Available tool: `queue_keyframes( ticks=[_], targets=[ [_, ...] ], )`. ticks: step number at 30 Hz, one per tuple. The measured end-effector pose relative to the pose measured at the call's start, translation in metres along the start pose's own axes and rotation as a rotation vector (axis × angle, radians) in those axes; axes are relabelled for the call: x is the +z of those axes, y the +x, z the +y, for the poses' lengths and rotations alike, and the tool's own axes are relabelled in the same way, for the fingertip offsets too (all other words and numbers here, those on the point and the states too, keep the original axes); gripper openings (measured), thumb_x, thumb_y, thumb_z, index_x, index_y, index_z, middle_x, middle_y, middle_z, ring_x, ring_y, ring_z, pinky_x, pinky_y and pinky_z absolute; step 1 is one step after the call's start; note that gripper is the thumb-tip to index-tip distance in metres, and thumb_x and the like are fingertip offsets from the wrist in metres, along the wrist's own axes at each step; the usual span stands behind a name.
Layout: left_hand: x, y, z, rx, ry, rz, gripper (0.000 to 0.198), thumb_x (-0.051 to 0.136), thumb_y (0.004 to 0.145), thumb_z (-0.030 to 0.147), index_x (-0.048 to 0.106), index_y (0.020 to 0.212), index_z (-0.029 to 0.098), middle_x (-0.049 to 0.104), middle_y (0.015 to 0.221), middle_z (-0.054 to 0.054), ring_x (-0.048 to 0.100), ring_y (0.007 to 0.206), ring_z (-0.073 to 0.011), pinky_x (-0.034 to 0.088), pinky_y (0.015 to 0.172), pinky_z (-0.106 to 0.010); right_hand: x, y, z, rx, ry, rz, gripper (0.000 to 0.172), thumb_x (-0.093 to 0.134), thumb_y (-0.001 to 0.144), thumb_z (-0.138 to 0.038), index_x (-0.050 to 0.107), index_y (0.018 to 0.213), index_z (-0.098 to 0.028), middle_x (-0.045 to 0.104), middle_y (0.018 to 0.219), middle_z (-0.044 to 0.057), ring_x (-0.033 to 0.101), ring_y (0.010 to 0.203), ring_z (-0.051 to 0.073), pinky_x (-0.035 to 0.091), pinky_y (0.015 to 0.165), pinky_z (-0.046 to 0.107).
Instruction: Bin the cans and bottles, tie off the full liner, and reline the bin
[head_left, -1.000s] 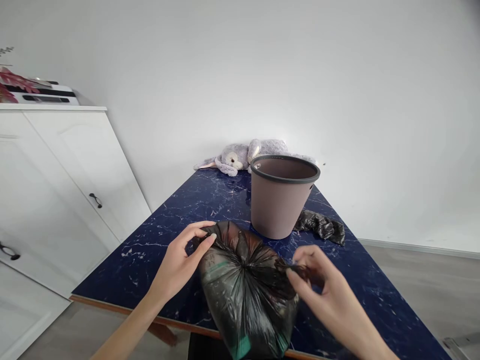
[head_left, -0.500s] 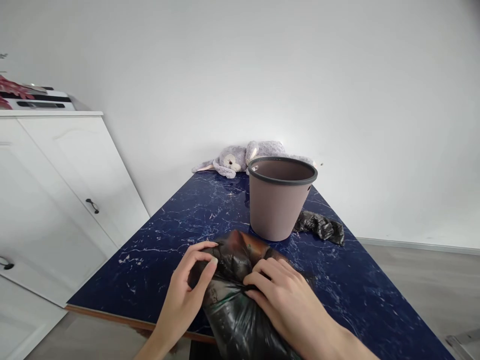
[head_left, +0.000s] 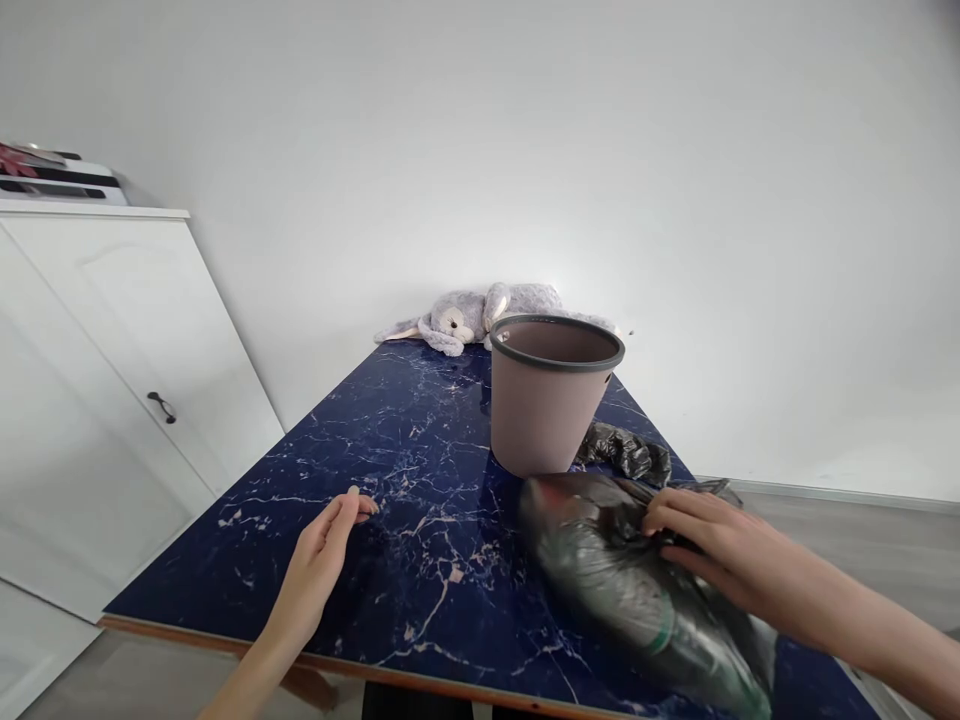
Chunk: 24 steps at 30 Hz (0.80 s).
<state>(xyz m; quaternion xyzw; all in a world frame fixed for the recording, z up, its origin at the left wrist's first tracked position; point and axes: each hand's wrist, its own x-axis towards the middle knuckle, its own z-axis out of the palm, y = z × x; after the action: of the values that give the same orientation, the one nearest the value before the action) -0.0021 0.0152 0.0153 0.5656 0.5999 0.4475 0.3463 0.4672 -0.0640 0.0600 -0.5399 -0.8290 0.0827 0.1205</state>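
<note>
My right hand (head_left: pixel 694 535) grips the gathered top of a filled black trash bag (head_left: pixel 637 600) at the table's right front. Darker and lighter contents, with a bit of green, show through the thin plastic. Over the left front of the table is my left hand (head_left: pixel 330 535), apart from the bag. Its fingers are curled in with the thumb against them, and nothing shows in them. Just beyond the bag stands an upright pinkish-brown trash can (head_left: pixel 551 410) with a dark grey rim. A crumpled black plastic bag (head_left: pixel 626 452) lies to the right of the can.
The table (head_left: pixel 420 560) has a blue marbled top and a wooden front edge. A grey plush toy (head_left: pixel 465 315) lies at its far end by the wall. To the left is a white cabinet (head_left: pixel 150 330), with a white device (head_left: pixel 64 182) on top.
The filled bag has moved from the front middle to the right with my right hand on it. My left hand has come off the bag and drawn left, its fingers now curled.
</note>
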Motion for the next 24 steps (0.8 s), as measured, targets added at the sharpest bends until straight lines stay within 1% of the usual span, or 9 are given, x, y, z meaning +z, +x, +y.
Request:
queue_keyframes(
  ticks=[6,9,12,14,16,18,20,22,24],
  targets=[
    [0.002,0.002,0.000,0.072,0.126,-0.093,0.061,0.048,0.096,0.080,0.075,0.086,0.026,0.079,0.098,-0.006,0.073,0.107,-0.0302,0.055,0.103,-0.037,-0.006,-0.017,0.060,0.102,-0.089,0.089,0.028,0.047,0.105,-0.037,0.070,0.118,-0.026,0.070,0.123,0.012,0.072,0.103,0.029,0.058,0.081,0.041],
    [0.002,0.002,0.002,0.123,0.163,-0.087,0.059,0.048,0.097,0.077,0.075,0.084,0.027,0.078,0.093,-0.004,0.074,0.098,-0.0295,0.059,0.091,-0.035,-0.008,-0.024,0.072,0.129,-0.126,0.153,0.033,0.043,0.107,-0.038,0.071,0.118,-0.024,0.070,0.126,0.015,0.073,0.105,0.030,0.058,0.083,0.043],
    [0.002,0.001,0.005,0.169,0.184,-0.084,0.056,0.048,0.098,0.075,0.074,0.082,0.028,0.076,0.086,-0.003,0.074,0.088,-0.0288,0.061,0.075,-0.033,-0.008,-0.032,0.070,0.170,-0.168,0.245,0.040,0.037,0.111,-0.035,0.072,0.124,-0.022,0.069,0.135,0.017,0.073,0.114,0.029,0.056,0.092,0.045],
    [0.002,0.000,0.007,0.184,0.199,-0.089,0.056,0.048,0.099,0.074,0.074,0.081,0.028,0.074,0.081,-0.003,0.074,0.083,-0.0274,0.060,0.068,-0.031,-0.006,-0.037,0.060,0.141,-0.200,0.318,0.039,0.038,0.112,-0.038,0.071,0.127,-0.024,0.069,0.137,0.017,0.073,0.114,0.029,0.057,0.092,0.045],
    [0.003,-0.001,0.009,0.198,0.213,-0.101,0.057,0.048,0.099,0.074,0.073,0.081,0.027,0.071,0.076,-0.004,0.073,0.080,-0.0261,0.058,0.065,-0.029,-0.002,-0.041,0.044,0.079,-0.248,0.412,0.037,0.041,0.110,-0.043,0.070,0.128,-0.027,0.069,0.137,0.015,0.075,0.110,0.031,0.059,0.086,0.046],
    [0.003,-0.001,0.010,0.213,0.223,-0.106,0.058,0.047,0.100,0.074,0.073,0.080,0.026,0.068,0.072,-0.003,0.071,0.077,-0.0252,0.057,0.061,-0.028,0.004,-0.046,0.021,0.047,-0.291,0.517,0.036,0.043,0.109,-0.044,0.068,0.131,-0.029,0.069,0.139,0.012,0.074,0.111,0.032,0.060,0.085,0.047],
    [0.003,-0.002,0.010,0.219,0.239,-0.113,0.057,0.047,0.100,0.075,0.072,0.080,0.027,0.067,0.072,-0.003,0.070,0.074,-0.0242,0.054,0.058,-0.027,0.012,-0.051,-0.007,0.027,-0.272,0.598,0.032,0.048,0.108,-0.040,0.067,0.133,-0.031,0.068,0.139,0.009,0.072,0.116,0.031,0.060,0.091,0.046],
    [0.004,-0.002,0.010,0.209,0.260,-0.130,0.057,0.047,0.100,0.074,0.071,0.080,0.027,0.069,0.074,-0.003,0.068,0.069,-0.0228,0.051,0.055,-0.026,0.026,-0.056,-0.037,-0.055,-0.162,0.630,0.028,0.055,0.106,-0.033,0.069,0.130,-0.034,0.071,0.132,0.007,0.074,0.113,0.027,0.063,0.091,0.038],
    [0.007,-0.003,0.011,0.203,0.285,-0.159,0.057,0.045,0.101,0.074,0.070,0.081,0.027,0.070,0.077,-0.002,0.065,0.064,-0.0210,0.048,0.051,-0.026,0.049,-0.057,-0.065,-0.117,0.039,0.550,0.025,0.058,0.105,-0.029,0.071,0.125,-0.036,0.075,0.121,0.007,0.076,0.105,0.023,0.065,0.085,0.030]
  ],
)
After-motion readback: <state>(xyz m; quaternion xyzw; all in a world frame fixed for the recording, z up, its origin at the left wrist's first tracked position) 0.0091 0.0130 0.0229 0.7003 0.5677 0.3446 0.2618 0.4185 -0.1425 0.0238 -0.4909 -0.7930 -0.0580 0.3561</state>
